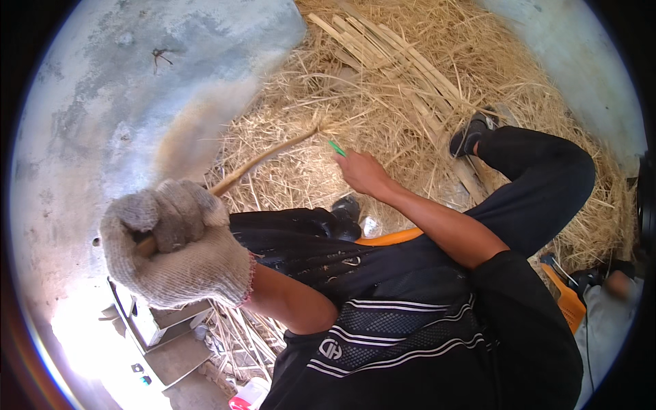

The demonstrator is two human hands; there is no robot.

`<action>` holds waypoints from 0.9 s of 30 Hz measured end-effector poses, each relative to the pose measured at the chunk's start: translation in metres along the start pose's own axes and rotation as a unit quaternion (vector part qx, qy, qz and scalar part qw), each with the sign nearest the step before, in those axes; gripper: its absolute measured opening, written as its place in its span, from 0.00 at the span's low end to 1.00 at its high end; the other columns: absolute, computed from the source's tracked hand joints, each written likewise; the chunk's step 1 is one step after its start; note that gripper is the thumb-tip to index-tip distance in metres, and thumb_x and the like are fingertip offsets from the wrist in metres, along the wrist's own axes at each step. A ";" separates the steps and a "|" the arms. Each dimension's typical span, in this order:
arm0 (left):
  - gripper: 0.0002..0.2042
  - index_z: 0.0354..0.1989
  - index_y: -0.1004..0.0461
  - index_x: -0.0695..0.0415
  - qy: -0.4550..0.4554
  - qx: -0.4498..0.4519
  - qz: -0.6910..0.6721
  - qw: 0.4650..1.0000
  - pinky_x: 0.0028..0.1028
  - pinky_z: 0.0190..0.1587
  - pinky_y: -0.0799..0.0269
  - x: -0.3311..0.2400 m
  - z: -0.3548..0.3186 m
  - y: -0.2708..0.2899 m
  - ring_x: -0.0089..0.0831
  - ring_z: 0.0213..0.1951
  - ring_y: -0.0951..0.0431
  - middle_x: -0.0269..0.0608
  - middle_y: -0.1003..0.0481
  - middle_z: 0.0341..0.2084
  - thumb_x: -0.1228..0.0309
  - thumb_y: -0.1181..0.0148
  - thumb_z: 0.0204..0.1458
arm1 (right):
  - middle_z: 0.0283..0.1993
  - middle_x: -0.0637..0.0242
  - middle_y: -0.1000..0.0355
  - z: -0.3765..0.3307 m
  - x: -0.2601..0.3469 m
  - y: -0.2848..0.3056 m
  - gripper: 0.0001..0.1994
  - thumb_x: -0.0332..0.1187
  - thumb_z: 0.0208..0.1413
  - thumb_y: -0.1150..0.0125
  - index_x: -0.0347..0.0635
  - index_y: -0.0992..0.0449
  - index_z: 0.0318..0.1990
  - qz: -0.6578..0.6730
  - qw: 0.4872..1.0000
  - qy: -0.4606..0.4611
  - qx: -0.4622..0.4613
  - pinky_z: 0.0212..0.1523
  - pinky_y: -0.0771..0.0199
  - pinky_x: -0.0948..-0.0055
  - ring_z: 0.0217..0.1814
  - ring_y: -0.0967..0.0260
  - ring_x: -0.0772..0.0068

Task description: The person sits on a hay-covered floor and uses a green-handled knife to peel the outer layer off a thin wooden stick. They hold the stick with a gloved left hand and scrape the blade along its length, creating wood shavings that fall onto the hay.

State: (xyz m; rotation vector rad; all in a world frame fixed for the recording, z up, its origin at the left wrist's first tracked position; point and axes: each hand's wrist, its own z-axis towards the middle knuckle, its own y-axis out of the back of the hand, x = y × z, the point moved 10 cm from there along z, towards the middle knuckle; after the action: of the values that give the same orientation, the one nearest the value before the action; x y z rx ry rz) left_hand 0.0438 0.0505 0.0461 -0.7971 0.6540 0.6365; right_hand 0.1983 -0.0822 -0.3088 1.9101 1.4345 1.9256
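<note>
My left hand (174,246), in a knitted whitish work glove with grey patches, is closed in a fist round the near end of a curved light-brown stick (263,158). The stick slants up to the right, and its far tip ends in a pale frayed tuft over the shavings. My right hand (362,171) is bare and closed on a small green object (336,147) that pokes out past the fingers, close below that tip. The rest of the green object is hidden, so its kind does not show.
Straw-like shavings (294,89) cover the floor, with long flat strips (403,61) lying at the back. A stained wall (102,109) rises at left. Low at left are a box-like unit (160,324) and a red-and-white container (253,395). An orange seat (567,301) and another person's grey clothing (608,335) appear at right.
</note>
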 end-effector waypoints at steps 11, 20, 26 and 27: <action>0.16 0.14 0.38 0.54 0.004 0.029 -0.035 0.999 0.22 0.06 0.54 0.004 0.004 -0.007 0.16 0.07 0.55 0.27 0.50 0.05 0.65 0.53 0.55 | 0.21 0.43 0.29 -0.010 0.044 0.023 0.21 0.46 0.68 0.59 0.32 0.31 0.41 -0.017 0.994 0.097 -0.037 0.30 0.30 0.46 0.26 0.29 0.38; 0.16 0.15 0.39 0.54 0.033 0.030 -0.044 0.998 0.23 0.06 0.56 0.007 -0.002 -0.011 0.17 0.06 0.55 0.27 0.50 0.05 0.66 0.53 0.54 | 0.30 0.38 0.28 -0.021 0.060 0.004 0.18 0.40 0.67 0.56 0.30 0.31 0.44 -0.036 0.984 0.173 -0.023 0.29 0.28 0.52 0.33 0.26 0.47; 0.16 0.16 0.36 0.56 0.037 0.127 -0.084 0.988 0.25 0.06 0.53 0.008 -0.001 -0.015 0.19 0.06 0.53 0.30 0.47 0.04 0.66 0.56 0.56 | 0.19 0.53 0.31 -0.048 0.101 0.036 0.22 0.45 0.68 0.60 0.30 0.32 0.38 0.158 0.983 0.076 0.050 0.24 0.31 0.57 0.17 0.34 0.49; 0.16 0.16 0.36 0.56 0.027 0.138 -0.084 0.987 0.25 0.06 0.52 0.006 -0.003 -0.017 0.19 0.06 0.53 0.30 0.47 0.04 0.67 0.57 0.56 | 0.18 0.54 0.31 -0.060 0.128 0.046 0.22 0.45 0.69 0.60 0.30 0.32 0.38 0.178 0.973 0.145 0.040 0.23 0.32 0.57 0.16 0.35 0.50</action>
State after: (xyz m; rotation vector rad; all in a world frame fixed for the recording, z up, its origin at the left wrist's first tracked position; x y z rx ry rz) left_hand 0.0594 0.0407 0.0477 -0.6054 0.6989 0.3615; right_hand 0.1454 -0.0596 -0.1717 2.1147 1.3193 2.4281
